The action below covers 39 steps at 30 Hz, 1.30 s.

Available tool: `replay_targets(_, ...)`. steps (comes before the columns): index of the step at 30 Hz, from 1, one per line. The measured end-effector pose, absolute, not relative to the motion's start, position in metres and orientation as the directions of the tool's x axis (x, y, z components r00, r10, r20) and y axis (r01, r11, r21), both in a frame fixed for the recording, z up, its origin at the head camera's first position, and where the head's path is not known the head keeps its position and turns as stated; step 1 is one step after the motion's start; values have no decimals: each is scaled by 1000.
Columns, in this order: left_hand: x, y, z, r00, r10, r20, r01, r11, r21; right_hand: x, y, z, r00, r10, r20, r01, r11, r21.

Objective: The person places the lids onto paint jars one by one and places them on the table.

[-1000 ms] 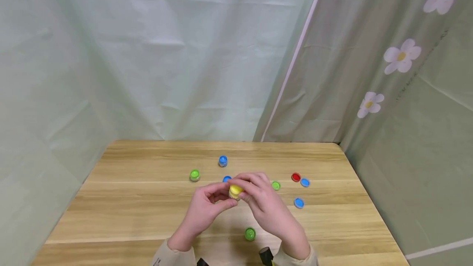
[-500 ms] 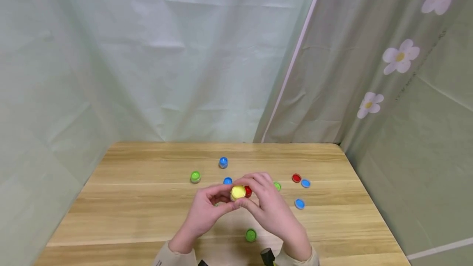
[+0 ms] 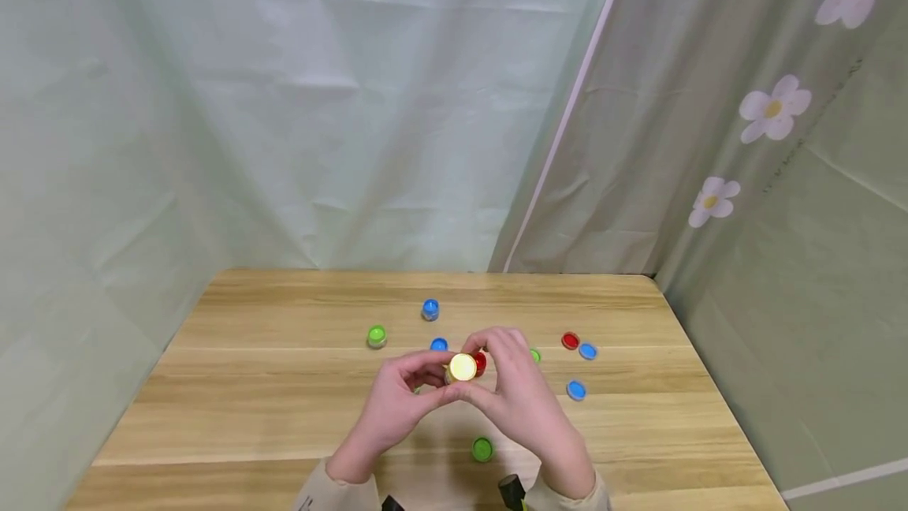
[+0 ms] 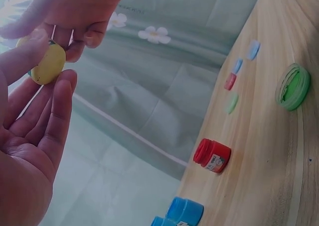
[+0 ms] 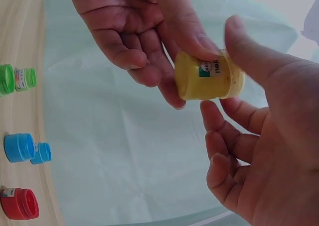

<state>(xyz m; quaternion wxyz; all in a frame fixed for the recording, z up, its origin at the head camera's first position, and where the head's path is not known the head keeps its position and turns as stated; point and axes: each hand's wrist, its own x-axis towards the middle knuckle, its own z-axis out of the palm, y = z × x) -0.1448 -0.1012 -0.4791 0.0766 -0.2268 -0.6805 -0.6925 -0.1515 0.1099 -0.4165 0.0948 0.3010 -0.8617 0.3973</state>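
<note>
Above the wooden table (image 3: 234, 385), short of its far edge, my left hand (image 3: 397, 394) pinches a yellow jar (image 3: 462, 369) between thumb and fingers, my right hand (image 3: 521, 397) its other end. From my left wrist, open air separates us from a red jar (image 4: 219, 159); from my right wrist, from two blue jars (image 5: 19, 147).

- We see a blue jar (image 3: 430, 310) near the table's (image 3: 213, 393) far edge.
- Farther from that edge, a second blue jar (image 3: 439, 345) and a red jar (image 3: 481, 363).
- Closer to the left edge, a green jar (image 3: 377, 337).
- Toward the right edge, a red lid (image 3: 571, 341) beside a blue lid (image 3: 588, 351).
- Past the far edge, a pale curtain (image 3: 355, 101).
</note>
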Motion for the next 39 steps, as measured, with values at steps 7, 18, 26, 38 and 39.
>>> replay_targets(7,-142,-101,-476,-900,203,387,385,-51,922,-154,118,-416,-693,-535,483,-710,388,-588)
replay_targets(18,-144,-104,-465,-879,236,414,422,-19,907,-165,114,-405,-464,-654,598,-881,273,-386)
replay_targets(26,-143,-107,-465,-902,218,372,385,19,923,-165,114,-408,-478,-640,601,-875,290,-387)
replay_targets(38,-140,-104,-474,-880,236,413,427,10,904,-154,115,-419,-645,-572,507,-759,403,-511)
replay_targets(39,-140,-104,-474,-879,235,415,429,9,903,-154,115,-419,-656,-564,501,-750,410,-520)
